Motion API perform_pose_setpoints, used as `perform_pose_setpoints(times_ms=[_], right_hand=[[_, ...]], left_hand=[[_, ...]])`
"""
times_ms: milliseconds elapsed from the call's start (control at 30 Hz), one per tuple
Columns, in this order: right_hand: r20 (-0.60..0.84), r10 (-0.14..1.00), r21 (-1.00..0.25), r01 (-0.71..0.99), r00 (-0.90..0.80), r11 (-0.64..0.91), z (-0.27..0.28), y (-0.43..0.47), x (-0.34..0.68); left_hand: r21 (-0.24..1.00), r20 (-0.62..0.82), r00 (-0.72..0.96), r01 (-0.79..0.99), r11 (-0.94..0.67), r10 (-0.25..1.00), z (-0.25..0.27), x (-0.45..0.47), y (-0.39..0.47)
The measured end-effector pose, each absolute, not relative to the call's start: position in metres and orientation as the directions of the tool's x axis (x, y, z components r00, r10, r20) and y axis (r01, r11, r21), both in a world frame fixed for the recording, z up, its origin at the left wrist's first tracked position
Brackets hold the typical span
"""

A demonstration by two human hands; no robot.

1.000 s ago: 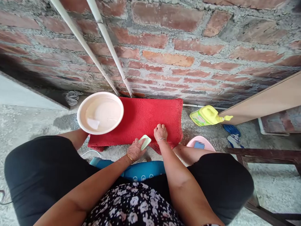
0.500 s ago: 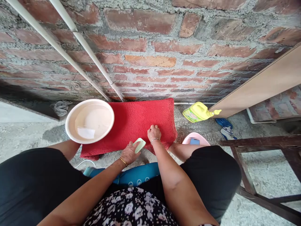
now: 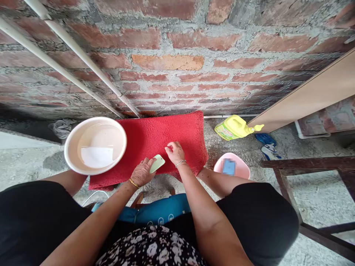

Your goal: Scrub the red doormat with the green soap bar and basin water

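My left hand [image 3: 142, 172] is closed around a flat, pale green plastic piece [image 3: 157, 163] with rounded corners and a small hole near its outer end. Its underside is hidden, so I cannot tell its kind. Both are over the front part of a shaggy red mat [image 3: 162, 135]. My right hand [image 3: 175, 152] has its fingers curled into a pinch above the mat; whatever lies between the fingertips is too small to make out. To the left, a round pale basin [image 3: 68, 149] of water stands on the mat's left end.
A yellow detergent jug [image 3: 233, 127] and a pink basin [image 3: 244, 168] with a blurred blue item stand right of the mat. Blue-and-white footwear [image 3: 269, 147] and a dark wooden frame [image 3: 294, 163] lie farther right. White pipes [image 3: 80, 55] run down the brick wall [image 3: 166, 61].
My left hand has moved a little left and up with the green piece, turning it. My right hand has lifted slightly, its fingers now pinched. The view has shifted, showing more of the pink basin.
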State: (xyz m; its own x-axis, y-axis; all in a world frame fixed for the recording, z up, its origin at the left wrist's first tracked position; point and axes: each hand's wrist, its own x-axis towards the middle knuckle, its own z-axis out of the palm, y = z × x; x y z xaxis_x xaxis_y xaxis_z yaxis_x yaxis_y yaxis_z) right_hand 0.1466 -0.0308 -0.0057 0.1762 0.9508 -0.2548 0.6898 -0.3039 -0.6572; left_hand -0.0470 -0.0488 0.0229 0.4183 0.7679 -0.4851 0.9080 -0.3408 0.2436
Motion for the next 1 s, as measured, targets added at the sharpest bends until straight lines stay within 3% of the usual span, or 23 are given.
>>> perform_pose_setpoints(times_ms=[100, 233, 467, 767, 1000], right_hand=[[-0.130, 0.991, -0.811, 0.575, -0.002, -0.106, 0.005, -0.017, 0.140], [-0.219, 0.966, -0.876, 0.463, -0.136, -0.134, 0.005, -0.012, 0.134], [-0.400, 0.881, -0.840, 0.485, -0.253, -0.242, -0.006, -0.017, 0.135], [-0.471, 0.762, -0.852, 0.453, -0.444, -0.262, -0.007, -0.018, 0.148], [-0.478, 0.751, -0.846, 0.470, -0.455, -0.253, -0.011, -0.018, 0.148]], left_hand=[[0.277, -0.480, 0.469, 0.883, -0.380, 0.741, 0.029, -0.046, -0.034], [0.297, -0.487, 0.506, 0.862, -0.410, 0.712, 0.028, -0.049, -0.020], [0.324, -0.461, 0.518, 0.854, -0.406, 0.721, 0.022, -0.050, -0.007], [0.392, -0.476, 0.528, 0.843, -0.368, 0.703, 0.029, -0.041, 0.010], [0.424, -0.432, 0.596, 0.796, -0.432, 0.676, 0.025, -0.041, 0.014]])
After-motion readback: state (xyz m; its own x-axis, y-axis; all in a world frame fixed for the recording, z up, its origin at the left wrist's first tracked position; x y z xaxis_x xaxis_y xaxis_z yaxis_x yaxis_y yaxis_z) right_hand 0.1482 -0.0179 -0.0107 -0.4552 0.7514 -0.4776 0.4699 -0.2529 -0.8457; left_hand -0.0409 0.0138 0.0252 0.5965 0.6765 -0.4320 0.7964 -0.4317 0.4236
